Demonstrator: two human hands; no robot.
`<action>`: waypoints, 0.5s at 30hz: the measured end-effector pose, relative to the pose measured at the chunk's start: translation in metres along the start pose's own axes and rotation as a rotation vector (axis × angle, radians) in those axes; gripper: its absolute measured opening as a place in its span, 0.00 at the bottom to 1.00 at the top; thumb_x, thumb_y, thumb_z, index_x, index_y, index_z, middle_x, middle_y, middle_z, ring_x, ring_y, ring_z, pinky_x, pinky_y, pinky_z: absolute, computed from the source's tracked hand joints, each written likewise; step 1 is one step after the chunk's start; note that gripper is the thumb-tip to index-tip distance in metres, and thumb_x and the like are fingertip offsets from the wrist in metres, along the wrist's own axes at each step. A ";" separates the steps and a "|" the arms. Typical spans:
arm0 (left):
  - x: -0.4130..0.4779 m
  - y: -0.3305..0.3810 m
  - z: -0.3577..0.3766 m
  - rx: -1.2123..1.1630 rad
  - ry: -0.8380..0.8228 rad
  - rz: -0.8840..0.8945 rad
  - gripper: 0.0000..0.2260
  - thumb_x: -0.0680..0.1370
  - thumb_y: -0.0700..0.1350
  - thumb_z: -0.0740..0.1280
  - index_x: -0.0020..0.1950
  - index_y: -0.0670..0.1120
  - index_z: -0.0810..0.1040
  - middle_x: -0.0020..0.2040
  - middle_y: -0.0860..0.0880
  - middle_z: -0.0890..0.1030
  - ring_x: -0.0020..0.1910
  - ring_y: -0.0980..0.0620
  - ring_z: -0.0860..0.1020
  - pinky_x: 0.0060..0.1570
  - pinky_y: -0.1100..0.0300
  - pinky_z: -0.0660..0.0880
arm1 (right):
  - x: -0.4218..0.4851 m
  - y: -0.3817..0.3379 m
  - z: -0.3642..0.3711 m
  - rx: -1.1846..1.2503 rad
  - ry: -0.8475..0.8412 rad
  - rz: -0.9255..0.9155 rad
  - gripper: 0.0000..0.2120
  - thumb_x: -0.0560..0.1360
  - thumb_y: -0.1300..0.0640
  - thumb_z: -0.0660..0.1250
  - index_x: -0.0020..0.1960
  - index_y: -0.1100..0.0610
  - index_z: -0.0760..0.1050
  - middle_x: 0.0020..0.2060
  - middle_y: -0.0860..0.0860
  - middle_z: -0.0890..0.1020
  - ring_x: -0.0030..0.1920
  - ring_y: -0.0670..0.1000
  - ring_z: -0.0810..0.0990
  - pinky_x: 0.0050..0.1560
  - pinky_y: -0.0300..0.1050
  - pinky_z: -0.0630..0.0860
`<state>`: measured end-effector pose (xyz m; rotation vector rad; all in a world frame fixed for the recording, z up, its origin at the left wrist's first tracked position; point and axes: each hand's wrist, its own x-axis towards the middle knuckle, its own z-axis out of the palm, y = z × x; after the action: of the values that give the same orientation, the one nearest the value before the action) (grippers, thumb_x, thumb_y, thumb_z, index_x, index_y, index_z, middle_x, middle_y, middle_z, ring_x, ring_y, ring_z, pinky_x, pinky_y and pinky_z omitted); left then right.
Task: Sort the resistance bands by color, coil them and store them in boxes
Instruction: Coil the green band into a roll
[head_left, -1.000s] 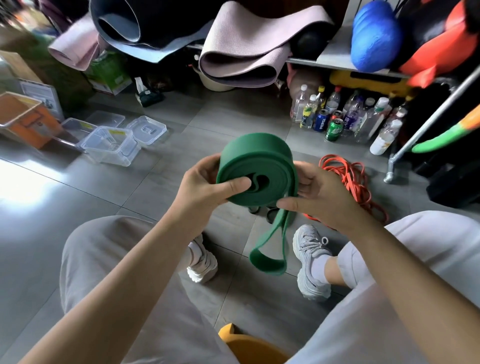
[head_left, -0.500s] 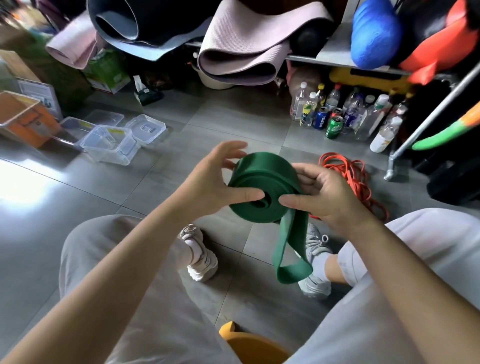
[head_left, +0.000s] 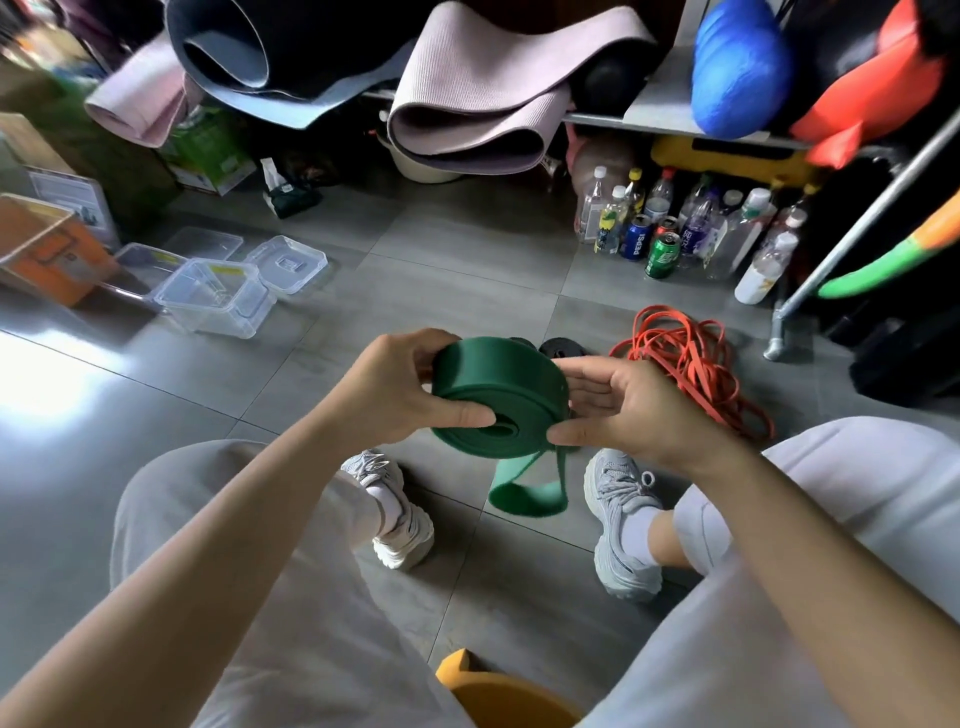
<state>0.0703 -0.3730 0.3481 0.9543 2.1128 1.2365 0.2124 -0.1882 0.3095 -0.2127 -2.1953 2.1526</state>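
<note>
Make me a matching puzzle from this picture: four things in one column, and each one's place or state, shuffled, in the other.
1 green band
2 orange bands
3 clear box
4 green can

A open, on the floor at left
B upright among the bottles
C partly coiled, tail hanging
D tangled heap

Pairs: 1-C, 2-D, 3-A, 4-B

A grey tiled floor (head_left: 457, 270) carries a clear plastic box (head_left: 215, 299) with loose lids (head_left: 287, 264) beside it at left, tangled orange resistance bands (head_left: 696, 364) at right, and standing bottles (head_left: 748, 228) and drink cans (head_left: 662, 254) at the back.
</note>
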 end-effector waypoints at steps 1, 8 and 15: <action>-0.001 -0.002 0.000 -0.051 0.017 -0.001 0.23 0.54 0.45 0.82 0.45 0.51 0.78 0.41 0.51 0.83 0.41 0.55 0.82 0.48 0.57 0.79 | 0.000 0.002 -0.001 0.020 0.009 -0.008 0.27 0.61 0.67 0.75 0.58 0.52 0.75 0.49 0.43 0.84 0.53 0.43 0.81 0.55 0.35 0.74; -0.002 -0.009 0.012 -0.461 0.080 -0.064 0.21 0.58 0.42 0.81 0.48 0.49 0.81 0.44 0.47 0.85 0.42 0.47 0.83 0.41 0.49 0.81 | 0.009 0.006 -0.009 0.241 0.050 -0.004 0.32 0.50 0.48 0.83 0.53 0.51 0.82 0.50 0.49 0.84 0.53 0.48 0.82 0.50 0.39 0.78; -0.002 -0.020 0.024 -0.806 -0.014 -0.164 0.28 0.56 0.48 0.81 0.53 0.44 0.79 0.50 0.44 0.83 0.49 0.45 0.82 0.43 0.53 0.80 | 0.011 0.013 -0.006 0.296 0.167 -0.047 0.33 0.49 0.47 0.83 0.51 0.56 0.80 0.47 0.53 0.85 0.48 0.50 0.83 0.47 0.40 0.79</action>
<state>0.0822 -0.3689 0.3194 0.4110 1.4112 1.7581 0.2033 -0.1808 0.2964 -0.3075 -1.7524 2.3043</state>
